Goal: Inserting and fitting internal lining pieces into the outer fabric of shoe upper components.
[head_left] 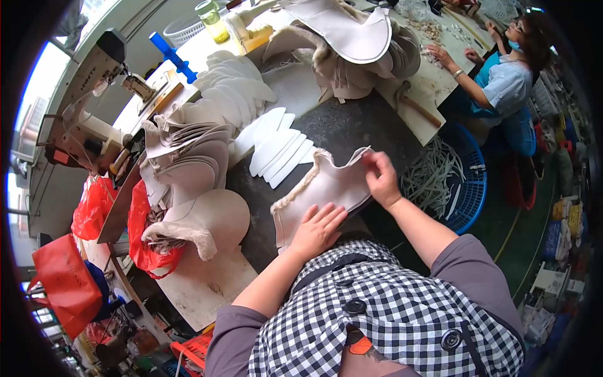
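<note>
Past checked garment [389,295], press fleece-edged piece [336,187] gently onto dark surface [352,129] with left hand [317,231] flat, unclenched; steady its right edge with right hand [382,180], grip unclear: clamped or merely touching.

Dark lettering on sewing machine [92,76], faint print on red bag [68,286]

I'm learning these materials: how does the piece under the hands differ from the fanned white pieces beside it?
The piece under the hands is larger than each of the fanned white pieces. It is fleecy along one edge; they look smooth. It curves up at one side; they lie flat, overlapping. Both are pale.
</note>
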Demonstrator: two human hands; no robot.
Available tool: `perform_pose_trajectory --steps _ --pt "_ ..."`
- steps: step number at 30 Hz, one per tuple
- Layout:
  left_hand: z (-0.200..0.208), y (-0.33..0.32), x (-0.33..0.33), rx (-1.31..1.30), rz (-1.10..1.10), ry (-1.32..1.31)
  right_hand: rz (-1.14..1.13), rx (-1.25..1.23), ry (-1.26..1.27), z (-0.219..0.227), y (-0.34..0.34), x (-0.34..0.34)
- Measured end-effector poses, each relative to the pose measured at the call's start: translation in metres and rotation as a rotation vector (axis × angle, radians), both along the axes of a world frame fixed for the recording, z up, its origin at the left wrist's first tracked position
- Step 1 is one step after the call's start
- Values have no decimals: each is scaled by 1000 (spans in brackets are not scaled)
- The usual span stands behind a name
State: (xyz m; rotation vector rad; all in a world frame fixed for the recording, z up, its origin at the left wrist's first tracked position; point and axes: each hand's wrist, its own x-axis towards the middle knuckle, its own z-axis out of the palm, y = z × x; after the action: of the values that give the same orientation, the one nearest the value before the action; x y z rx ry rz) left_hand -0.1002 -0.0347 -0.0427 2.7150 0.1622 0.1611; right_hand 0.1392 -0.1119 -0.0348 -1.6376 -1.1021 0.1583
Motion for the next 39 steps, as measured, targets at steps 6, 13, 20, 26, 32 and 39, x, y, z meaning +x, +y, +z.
perform_pose_trajectory --steps 6,13,20,26,32,39 --pt "24 12 40 -160 98 2 259 -267 216 33 10 47" --pt "12 14 61 124 1 84 290 -528 433 3 29 61" --pt "0 5 62 229 -314 17 278 -491 496 -6 39 64" --pt "-21 2 48 -98 -462 -140 480 -631 384 44 24 42" --pt "26 12 44 88 -326 -418 500 -32 -166 139 57 51" --pt "7 15 25 -52 -40 -287 -435 -96 -472 171 165 161"
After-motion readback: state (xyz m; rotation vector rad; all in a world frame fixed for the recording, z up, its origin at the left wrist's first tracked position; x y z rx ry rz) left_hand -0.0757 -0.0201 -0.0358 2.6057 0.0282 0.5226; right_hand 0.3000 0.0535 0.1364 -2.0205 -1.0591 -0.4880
